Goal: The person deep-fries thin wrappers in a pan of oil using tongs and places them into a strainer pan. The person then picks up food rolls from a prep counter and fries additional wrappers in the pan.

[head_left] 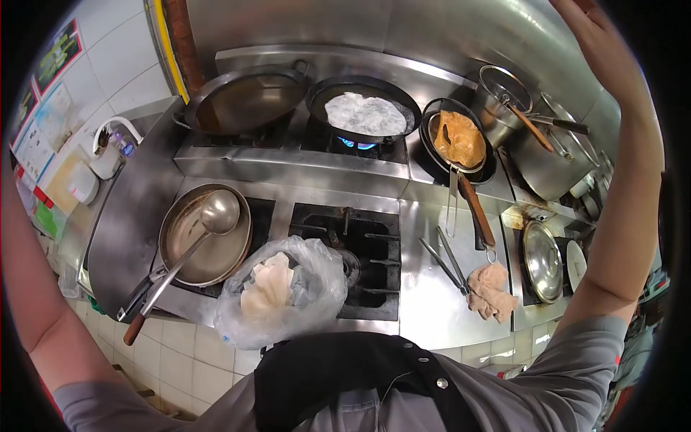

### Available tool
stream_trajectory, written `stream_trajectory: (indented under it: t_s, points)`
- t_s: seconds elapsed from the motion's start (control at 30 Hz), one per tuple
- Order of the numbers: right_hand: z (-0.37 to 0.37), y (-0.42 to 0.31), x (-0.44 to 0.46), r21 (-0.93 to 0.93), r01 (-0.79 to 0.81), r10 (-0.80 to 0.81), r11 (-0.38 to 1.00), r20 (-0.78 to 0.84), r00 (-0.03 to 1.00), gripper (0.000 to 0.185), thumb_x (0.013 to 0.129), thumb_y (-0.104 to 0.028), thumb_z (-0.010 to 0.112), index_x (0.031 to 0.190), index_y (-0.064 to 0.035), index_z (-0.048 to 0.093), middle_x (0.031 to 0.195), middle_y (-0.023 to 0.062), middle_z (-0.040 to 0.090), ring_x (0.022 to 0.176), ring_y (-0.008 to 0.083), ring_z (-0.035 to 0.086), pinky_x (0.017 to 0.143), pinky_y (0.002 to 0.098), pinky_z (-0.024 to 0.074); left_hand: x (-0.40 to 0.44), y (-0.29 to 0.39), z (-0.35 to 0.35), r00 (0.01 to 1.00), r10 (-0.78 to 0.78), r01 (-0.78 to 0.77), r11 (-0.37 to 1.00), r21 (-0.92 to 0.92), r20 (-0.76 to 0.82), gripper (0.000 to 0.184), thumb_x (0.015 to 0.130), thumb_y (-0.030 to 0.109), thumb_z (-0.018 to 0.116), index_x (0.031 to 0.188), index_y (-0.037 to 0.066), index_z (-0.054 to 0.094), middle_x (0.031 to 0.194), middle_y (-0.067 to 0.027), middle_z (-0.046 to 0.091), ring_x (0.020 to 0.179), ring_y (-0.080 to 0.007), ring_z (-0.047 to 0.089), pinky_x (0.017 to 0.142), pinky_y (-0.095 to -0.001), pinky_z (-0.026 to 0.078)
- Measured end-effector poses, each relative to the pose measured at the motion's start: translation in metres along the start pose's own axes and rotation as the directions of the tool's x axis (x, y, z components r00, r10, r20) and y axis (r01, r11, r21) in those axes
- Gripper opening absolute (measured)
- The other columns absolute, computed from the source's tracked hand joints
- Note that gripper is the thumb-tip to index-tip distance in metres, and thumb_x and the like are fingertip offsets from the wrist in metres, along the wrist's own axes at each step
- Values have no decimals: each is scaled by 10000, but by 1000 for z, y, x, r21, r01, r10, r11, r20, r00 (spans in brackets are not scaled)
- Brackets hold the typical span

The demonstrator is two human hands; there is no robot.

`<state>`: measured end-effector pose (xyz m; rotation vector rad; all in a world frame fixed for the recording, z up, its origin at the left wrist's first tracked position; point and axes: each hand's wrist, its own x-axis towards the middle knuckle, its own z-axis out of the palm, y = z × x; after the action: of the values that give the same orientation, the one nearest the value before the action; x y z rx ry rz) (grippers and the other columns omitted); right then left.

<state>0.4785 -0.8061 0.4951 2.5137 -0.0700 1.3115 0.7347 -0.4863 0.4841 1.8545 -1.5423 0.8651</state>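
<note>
My right hand [601, 47] is raised at the top right edge, above the pots. Most of its fingers are cut off by the frame, so what it holds, if anything, is hidden. On the left only my forearm [43, 309] shows; that hand is out of view. In the back middle, a white sheet of food fries in a black pan [317, 108] over a blue flame. Right of it, a browned fried piece [461, 139] lies in a strainer resting on a wooden-handled pan [475, 209]. Tongs [444, 259] lie beside a crumpled cloth [492, 291] on the steel counter.
A wide pan of oil [252, 101] sits back left. A ladle [219, 212] rests in a shallow pan [187, 268] at front left. Before me, a plastic bag [324, 281] holds pale sheets [270, 284]. Pots [554, 165] and a lid [541, 263] stand on the right.
</note>
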Motion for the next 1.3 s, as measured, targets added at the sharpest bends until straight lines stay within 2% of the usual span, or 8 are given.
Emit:
stream_trajectory:
  t_s: [0.43, 0.67, 0.77, 0.8, 0.87, 0.97, 1.07, 1.3]
  points:
    - [-63, -30, -58, 23, 77, -79, 997, 76, 994, 186, 911, -41, 597, 1063, 0, 696, 968, 112, 705, 920, 190, 678, 837, 299, 515, -84, 34, -62, 1000, -10, 7, 993, 119, 30, 412, 949, 280, 616, 1261, 10, 603, 1197, -115, 653, 1117, -184, 599, 962, -316, 466]
    - [-14, -45, -168, 455, -115, -126, 883, 466, 875, 204, 896, 31, 589, 1072, 4, 691, 963, 110, 698, 922, 188, 678, 829, 280, 507, -177, 53, -19, 954, -273, 287, 951, -117, 126, 441, 944, 327, 620, 1260, 19, 615, 1217, -135, 655, 1137, -207, 603, 967, -331, 468]
    - [59, -70, -258, 490, -502, 90, 712, 646, 758, 242, 853, 102, 613, 1059, 3, 695, 946, 116, 697, 911, 195, 676, 821, 285, 508, -245, 58, 58, 780, -543, 625, 666, -407, 311, 254, 945, 154, 638, 1152, 8, 656, 1040, -33, 676, 953, -78, 590, 820, -239, 476]
    - [78, -81, -283, 411, -571, 132, 710, 720, 682, 199, 872, 65, 627, 1045, -2, 699, 940, 120, 698, 907, 201, 673, 811, 296, 511, -274, 60, 85, 597, -717, 791, 453, -411, 360, 192, 950, 67, 594, 1111, 1, 676, 1006, -39, 678, 937, -110, 615, 861, -254, 480]
    - [115, -98, -344, 334, -698, 191, 633, 807, 559, 166, 903, -36, 650, 1058, -30, 711, 964, 129, 707, 861, 217, 669, 800, 312, 515, -306, 73, 129, 475, -774, 880, 429, -204, 419, 161, 937, 156, 658, 1022, 32, 714, 866, 4, 691, 797, -62, 594, 736, -240, 494]
    - [135, -135, -394, 277, -828, 153, 487, 907, 393, 171, 908, -89, 660, 1058, -24, 710, 962, 146, 715, 817, 228, 678, 763, 325, 534, -346, 73, 183, 468, -743, 855, 517, -34, 478, 169, 907, 186, 646, 936, 36, 718, 842, -149, 705, 736, -234, 674, 728, -341, 526]
    - [146, -142, -434, 363, -777, -3, 514, 907, 422, 168, 899, -109, 663, 1039, -27, 707, 926, 169, 705, 791, 284, 692, 742, 349, 547, -360, 62, 225, 590, -622, 647, 746, 160, 515, 189, 906, 215, 612, 917, 59, 719, 873, -181, 696, 804, -333, 680, 749, -434, 528]
    - [143, -142, -426, 406, -719, 32, 563, 859, 511, 159, 921, -98, 666, 1048, -8, 701, 883, 127, 704, 722, 166, 684, 679, 287, 556, -349, 45, 313, 576, -587, 553, 793, 258, 570, 263, 880, 240, 626, 1090, 89, 668, 947, -204, 697, 876, -382, 671, 786, -485, 520]
